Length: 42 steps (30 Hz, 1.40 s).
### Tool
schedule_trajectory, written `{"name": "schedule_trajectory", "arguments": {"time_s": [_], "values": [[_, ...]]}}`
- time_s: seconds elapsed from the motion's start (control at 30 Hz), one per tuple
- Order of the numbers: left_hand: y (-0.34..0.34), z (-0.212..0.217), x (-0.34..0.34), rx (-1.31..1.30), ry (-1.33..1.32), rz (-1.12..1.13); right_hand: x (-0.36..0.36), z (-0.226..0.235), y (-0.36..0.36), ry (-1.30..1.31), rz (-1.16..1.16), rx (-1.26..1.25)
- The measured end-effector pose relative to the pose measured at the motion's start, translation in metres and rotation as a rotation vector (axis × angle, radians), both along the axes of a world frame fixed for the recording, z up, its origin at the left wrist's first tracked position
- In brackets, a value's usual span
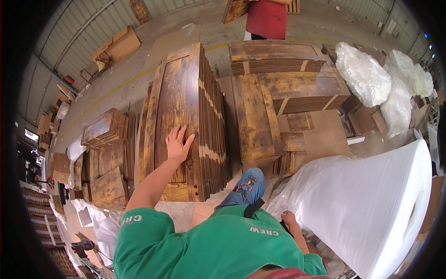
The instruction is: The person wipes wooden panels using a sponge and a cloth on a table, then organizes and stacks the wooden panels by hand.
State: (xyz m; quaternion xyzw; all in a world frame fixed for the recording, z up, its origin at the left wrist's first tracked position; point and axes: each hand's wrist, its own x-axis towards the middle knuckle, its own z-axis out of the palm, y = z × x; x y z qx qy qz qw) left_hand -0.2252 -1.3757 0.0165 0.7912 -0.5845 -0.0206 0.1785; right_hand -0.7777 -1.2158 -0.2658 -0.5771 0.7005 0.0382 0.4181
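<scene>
My left hand (pixel 178 143) lies with its fingers spread on the top board of a tall stack of brown wooden panels (pixel 179 107). The stack's layered edges show along its right side, with pale strips between some boards. By my right hip, my right hand (pixel 289 218) has its fingers curled next to something dark and narrow. What it holds, if anything, is mostly hidden. Close beyond that hand stands a large roll of white foam sheet (pixel 376 204), with loose clear wrap around its near side.
More stacked wooden panels (pixel 304 86) stand to the right, and smaller stacks (pixel 104 130) to the left. Bulky clear plastic bundles (pixel 362 74) sit at the far right. A person in a red garment (pixel 265 21) stands beyond the stacks, holding a wooden board (pixel 236 10).
</scene>
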Motion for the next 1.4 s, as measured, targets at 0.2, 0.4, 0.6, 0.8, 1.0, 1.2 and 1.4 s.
{"name": "schedule_trajectory", "arguments": {"time_s": [0.2,0.4,0.6,0.8,1.0,1.2,1.4], "values": [[-0.001,-0.001,0.002,-0.006,-0.002,0.000,0.000,0.002,-0.003,0.008,0.029,0.012],[0.001,-0.002,0.006,-0.037,0.001,-0.009,0.010,0.021,-0.017,0.049,0.118,0.094],[0.006,0.002,0.003,-0.042,-0.010,-0.010,0.014,0.029,-0.081,0.118,0.305,0.080],[0.009,-0.001,0.001,-0.027,0.001,0.008,0.083,0.111,-0.252,0.045,0.332,-0.237],[-0.011,0.002,0.000,-0.100,-0.048,-0.030,0.156,0.158,-0.400,-0.027,0.367,-0.514],[-0.027,-0.005,0.006,-0.029,-0.031,-0.056,0.207,0.035,-0.409,0.063,0.766,-0.057],[-0.023,0.006,0.011,0.083,-0.025,-0.085,0.215,0.116,-0.401,0.119,0.819,0.202]]}}
